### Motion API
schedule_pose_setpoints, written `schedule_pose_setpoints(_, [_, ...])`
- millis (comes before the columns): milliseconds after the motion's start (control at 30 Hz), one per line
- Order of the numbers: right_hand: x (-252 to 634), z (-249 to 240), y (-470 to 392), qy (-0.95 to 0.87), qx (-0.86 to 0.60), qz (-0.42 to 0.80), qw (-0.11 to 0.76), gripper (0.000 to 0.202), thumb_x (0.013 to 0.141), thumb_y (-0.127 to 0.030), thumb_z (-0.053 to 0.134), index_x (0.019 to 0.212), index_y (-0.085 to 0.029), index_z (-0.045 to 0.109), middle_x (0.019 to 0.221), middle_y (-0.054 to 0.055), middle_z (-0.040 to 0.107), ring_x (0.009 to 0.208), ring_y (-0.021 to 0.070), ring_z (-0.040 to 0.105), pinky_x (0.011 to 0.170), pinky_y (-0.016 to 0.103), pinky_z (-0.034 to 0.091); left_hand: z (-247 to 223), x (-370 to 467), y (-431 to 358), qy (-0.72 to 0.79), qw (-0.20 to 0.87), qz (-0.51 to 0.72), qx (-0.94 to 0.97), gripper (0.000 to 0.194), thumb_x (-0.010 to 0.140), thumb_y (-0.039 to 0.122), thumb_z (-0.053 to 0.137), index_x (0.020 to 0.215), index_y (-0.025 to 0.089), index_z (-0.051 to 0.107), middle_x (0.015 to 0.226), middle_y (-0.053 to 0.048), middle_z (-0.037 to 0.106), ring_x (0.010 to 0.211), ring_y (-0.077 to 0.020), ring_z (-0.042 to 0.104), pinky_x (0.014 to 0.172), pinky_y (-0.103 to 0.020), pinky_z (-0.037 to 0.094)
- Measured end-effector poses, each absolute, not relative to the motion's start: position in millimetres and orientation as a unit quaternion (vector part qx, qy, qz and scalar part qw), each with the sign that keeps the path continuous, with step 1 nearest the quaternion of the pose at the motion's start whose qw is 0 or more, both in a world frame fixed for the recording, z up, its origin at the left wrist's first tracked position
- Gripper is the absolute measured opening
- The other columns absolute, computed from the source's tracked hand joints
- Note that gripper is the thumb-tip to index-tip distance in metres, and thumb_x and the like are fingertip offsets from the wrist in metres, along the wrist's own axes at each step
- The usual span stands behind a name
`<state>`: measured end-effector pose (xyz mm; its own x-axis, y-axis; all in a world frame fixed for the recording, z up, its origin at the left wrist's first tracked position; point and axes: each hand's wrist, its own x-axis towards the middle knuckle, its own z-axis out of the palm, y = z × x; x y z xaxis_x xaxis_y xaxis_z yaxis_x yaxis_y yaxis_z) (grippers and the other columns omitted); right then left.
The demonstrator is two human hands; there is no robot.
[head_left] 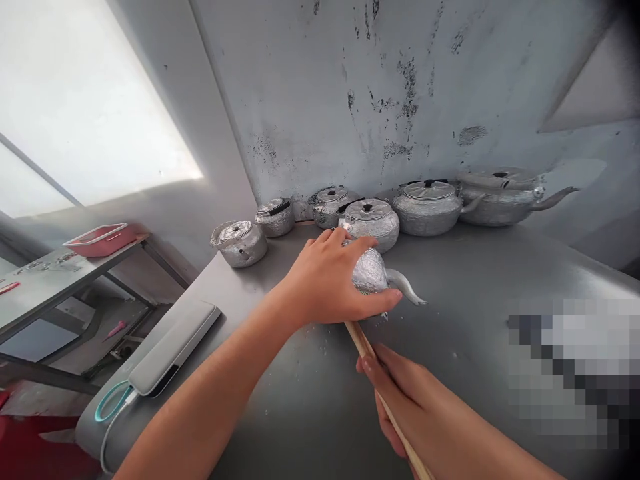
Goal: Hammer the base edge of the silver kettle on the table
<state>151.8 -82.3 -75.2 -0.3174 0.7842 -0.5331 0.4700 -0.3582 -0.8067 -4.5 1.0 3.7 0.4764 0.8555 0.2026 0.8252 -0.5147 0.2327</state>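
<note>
My left hand [325, 283] is wrapped over a small hammered silver kettle [369, 270], fingers on its far side and thumb along the near edge. The kettle looks tipped over, and its curved spout [406, 287] points right. In my right hand [397, 387], closed around it, is a pale wooden stick [361, 341] that slants up to the kettle's near side. The stick's far end is hidden behind the left hand and the kettle, so I cannot tell whether it goes inside.
Several silver kettles stand along the wall, among them a small one [243, 245] at the left and a large one [500, 203] at the right. A grey case [173, 350] with a cable lies at the table's left edge. A pink basket [103, 243] sits on a side table.
</note>
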Motion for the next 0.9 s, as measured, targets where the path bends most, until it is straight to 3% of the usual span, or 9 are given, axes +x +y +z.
schedule_pose_setpoints(200, [150, -71, -85, -0.523, -0.567, 0.618, 0.151, 0.044, 0.108, -0.049, 0.023, 0.083, -0.023, 0.047, 0.057, -0.008, 0.046, 0.040, 0.0068, 0.039, 0.037, 0.017, 0.039, 1, -7, 2, 0.477, 0.046, 0.150, 0.865, 0.076, 0.086, 0.069, 0.060, 0.149, 0.026, 0.052, 0.138, -0.014, 0.052, 0.128, -0.0345, 0.050, 0.108, -0.051, 0.041])
schedule_pose_setpoints(533, [151, -76, -79, -0.515, -0.554, 0.633, 0.166, 0.038, 0.106, -0.055, 0.025, 0.105, -0.025, 0.050, 0.055, -0.009, 0.046, 0.038, 0.0083, 0.038, 0.032, 0.017, 0.039, 1, -8, 4, 0.472, 0.047, 0.155, 0.866, 0.074, 0.085, 0.067, 0.063, 0.147, 0.027, 0.054, 0.134, -0.013, 0.055, 0.124, -0.0331, 0.052, 0.106, -0.050, 0.042])
schedule_pose_setpoints(900, [151, -85, -78, -0.511, -0.536, 0.646, 0.183, 0.038, 0.107, -0.053, 0.026, 0.110, -0.024, 0.050, 0.053, -0.009, 0.048, 0.037, 0.0084, 0.039, 0.031, 0.017, 0.040, 0, -10, 6, 0.473, 0.050, 0.162, 0.865, 0.074, 0.085, 0.068, 0.062, 0.147, 0.027, 0.054, 0.130, -0.012, 0.056, 0.121, -0.0335, 0.053, 0.104, -0.050, 0.043])
